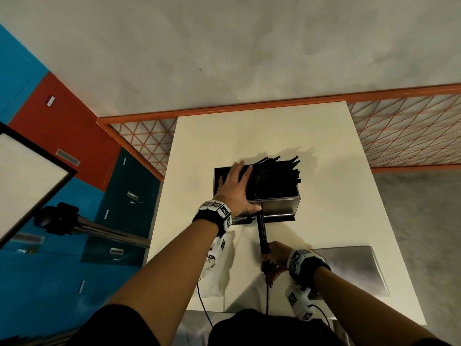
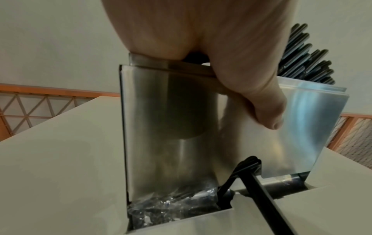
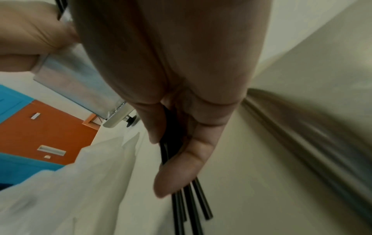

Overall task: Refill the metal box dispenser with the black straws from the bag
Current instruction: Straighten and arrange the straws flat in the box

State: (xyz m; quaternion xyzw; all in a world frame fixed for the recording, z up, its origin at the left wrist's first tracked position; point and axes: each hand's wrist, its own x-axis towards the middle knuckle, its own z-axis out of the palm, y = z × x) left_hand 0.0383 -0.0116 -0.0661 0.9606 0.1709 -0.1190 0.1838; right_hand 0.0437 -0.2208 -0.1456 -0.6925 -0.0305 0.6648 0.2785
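Holding a small bunch of black straws (image 1: 264,238), the right hand (image 1: 275,258) sits nearest the person, low over the white surface (image 1: 336,196), its fingers (image 3: 177,167) curled round the bunch so that both ends stick out of the grip. The far ends of that bunch reach the slot at the foot of the metal box dispenser (image 1: 274,207). Just left of it, partly under the left forearm, lies the white plastic bag (image 1: 212,265). To the right, a flat metal lid (image 1: 354,268) rests on the surface. Farther on, the left hand (image 1: 235,189) lies flat on the dispenser's open top, fingers straight and spread, thumb (image 2: 267,111) down the near steel face. Beside that hand a heap of black straws (image 1: 277,176) leans out of the dispenser's right side. Beyond the surface runs an orange mesh fence (image 1: 404,128).
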